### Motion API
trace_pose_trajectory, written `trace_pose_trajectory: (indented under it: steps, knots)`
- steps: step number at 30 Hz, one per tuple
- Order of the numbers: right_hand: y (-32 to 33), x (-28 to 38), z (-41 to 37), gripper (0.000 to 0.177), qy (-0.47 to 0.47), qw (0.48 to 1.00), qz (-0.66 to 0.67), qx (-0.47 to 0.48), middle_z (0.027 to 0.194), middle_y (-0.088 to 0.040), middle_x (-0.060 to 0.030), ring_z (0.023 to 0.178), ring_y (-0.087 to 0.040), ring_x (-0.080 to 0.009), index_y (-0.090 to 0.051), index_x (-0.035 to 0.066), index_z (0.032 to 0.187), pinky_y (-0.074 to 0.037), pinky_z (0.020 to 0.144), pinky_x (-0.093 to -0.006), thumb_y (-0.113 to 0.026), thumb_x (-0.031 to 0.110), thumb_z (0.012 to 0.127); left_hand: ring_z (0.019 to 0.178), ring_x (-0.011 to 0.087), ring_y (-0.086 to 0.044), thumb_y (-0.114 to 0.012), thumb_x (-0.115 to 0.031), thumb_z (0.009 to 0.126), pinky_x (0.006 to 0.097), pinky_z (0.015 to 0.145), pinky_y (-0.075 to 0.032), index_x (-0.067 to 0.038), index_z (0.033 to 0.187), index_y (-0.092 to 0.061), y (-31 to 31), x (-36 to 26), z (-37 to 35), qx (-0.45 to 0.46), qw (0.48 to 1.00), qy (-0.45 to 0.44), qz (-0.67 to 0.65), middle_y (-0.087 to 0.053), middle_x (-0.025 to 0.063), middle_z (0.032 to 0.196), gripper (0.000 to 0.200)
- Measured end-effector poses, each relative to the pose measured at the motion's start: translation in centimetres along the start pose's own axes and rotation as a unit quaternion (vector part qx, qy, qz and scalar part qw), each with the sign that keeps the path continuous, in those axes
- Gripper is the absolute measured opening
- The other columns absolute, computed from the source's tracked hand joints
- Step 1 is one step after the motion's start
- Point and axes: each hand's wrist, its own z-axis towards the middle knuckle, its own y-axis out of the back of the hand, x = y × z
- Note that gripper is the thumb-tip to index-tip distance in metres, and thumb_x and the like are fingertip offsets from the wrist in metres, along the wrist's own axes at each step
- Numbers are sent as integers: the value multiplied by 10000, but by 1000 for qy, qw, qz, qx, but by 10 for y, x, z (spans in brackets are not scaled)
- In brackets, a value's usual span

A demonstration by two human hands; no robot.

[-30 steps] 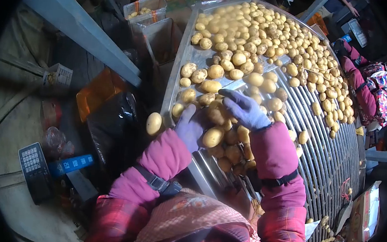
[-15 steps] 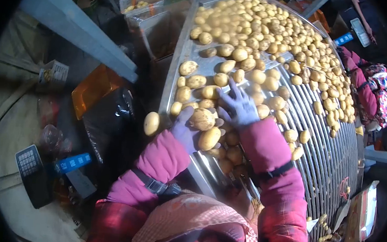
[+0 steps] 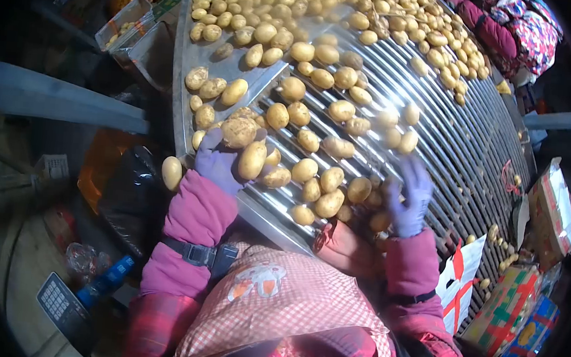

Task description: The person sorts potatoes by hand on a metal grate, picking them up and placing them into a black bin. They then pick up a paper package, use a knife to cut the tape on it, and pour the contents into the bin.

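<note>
My left hand point(image 3: 218, 163), in a lilac glove, cradles two potatoes at the near left corner of the sorting table: a broad, brown-marked potato point(image 3: 239, 133) and a smooth oval potato point(image 3: 252, 160). My right hand point(image 3: 411, 196), gloved alike, is over the metal rollers point(image 3: 448, 151) with its fingers apart and slightly blurred. I see nothing held in it. Just left of that hand, several potatoes point(image 3: 329, 203) sit on the rollers near the front edge. A lone potato point(image 3: 172, 172) is outside the table's left rim, beside my left wrist.
Potatoes point(image 3: 272, 3) cover the table's far end. A co-worker's sleeve point(image 3: 488, 30) is at the far right edge. Cardboard boxes point(image 3: 504, 310) stand at the right, a crate point(image 3: 124, 23) at the far left. A keypad device point(image 3: 58, 301) lies lower left. A metal post point(image 3: 70, 98) crosses the left.
The view has shifted rightward. My right hand has swept right across the rollers, away from my left hand, and loose potatoes have spread nearer the front. My left hand still holds its potatoes.
</note>
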Motion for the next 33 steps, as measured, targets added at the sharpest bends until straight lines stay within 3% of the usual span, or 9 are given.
trace_pose_trajectory:
  steps: [3, 9, 10, 13, 15, 17, 19, 25, 33]
  knots:
    - [-17, -31, -46, 468, -133, 991, 0, 24, 1264, -514, -221, 1139, -497, -401, -563, 69, 1225, -398, 955, -498, -656, 243, 800, 1303, 408, -377, -398, -520, 892, 596, 964, -382, -122, 1426, -334, -2, -1, -2, 37, 999, 19, -17, -361, 174, 1452, 669]
    - [-19, 16, -16, 449, 139, 965, 200, 94, 1287, -509, -228, 1176, -503, -369, -557, 54, 1243, -404, 989, -426, -665, 159, 820, 1149, 315, -549, -346, -568, 921, 499, 813, -497, -141, 1334, -459, -28, 2, -8, -133, 981, -5, 138, -522, 104, 1323, 603]
    - [-6, 19, -7, 389, -203, 864, 450, 104, 1243, -543, -235, 1152, -532, -349, -565, 35, 1219, -420, 974, -389, -636, 123, 847, 1123, 346, -552, -359, -589, 914, 523, 834, -494, -127, 1338, -450, -10, -6, -7, -56, 993, 26, 97, -516, 130, 1308, 634]
    - [-32, -88, 26, 441, -130, 987, 79, -45, 1224, -568, -208, 1159, -527, -368, -569, 78, 1237, -427, 973, -402, -611, 326, 875, 1065, 353, -577, -360, -618, 908, 526, 806, -514, -118, 1326, -458, -20, -2, -11, -59, 991, 16, 120, -534, 134, 1258, 659]
    - [-69, -152, 44, 553, -256, 966, 24, -5, 1315, -502, -208, 1234, -464, -356, -552, 125, 1277, -387, 1020, -404, -578, 484, 857, 1050, 351, -573, -367, -608, 907, 518, 834, -503, -116, 1305, -473, -40, 5, -15, -146, 981, 4, 124, -541, 134, 1235, 641]
    - [-98, -171, 69, 580, -327, 939, -17, 102, 1333, -486, -211, 1233, -465, -353, -521, 145, 1315, -385, 1024, -406, -580, 489, 852, 1067, 360, -558, -498, -565, 864, 529, 798, -505, -100, 1288, -490, -14, 7, -1, 8, 999, -3, 52, -550, 137, 1243, 629]
    - [-116, -130, 75, 587, -191, 980, 53, 15, 1329, -485, -214, 1239, -459, -362, -499, 157, 1337, -393, 1018, -418, -593, 468, 848, 1169, 360, -501, -558, -496, 852, 570, 930, -444, -95, 1326, -465, 8, 11, 13, 37, 953, -104, 283, -509, 142, 1306, 628]
    - [-71, -37, 51, 457, -92, 929, 342, 104, 1354, -459, -223, 1270, -434, -359, -530, 65, 1299, -371, 1045, -397, -588, 269, 895, 1188, 358, -503, -610, -337, 830, 607, 940, -438, -100, 1342, -450, -6, 3, 0, 43, 998, 4, 49, -494, 144, 1333, 587]
    - [-47, -8, -40, 472, -66, 991, 113, 32, 1290, -503, -242, 1170, -502, -392, -524, 49, 1273, -415, 985, -438, -627, 225, 847, 1130, 326, -548, -576, -391, 837, 526, 826, -519, -108, 1355, -435, -2, 2, -8, 69, 996, 1, 54, -530, 137, 1290, 607]
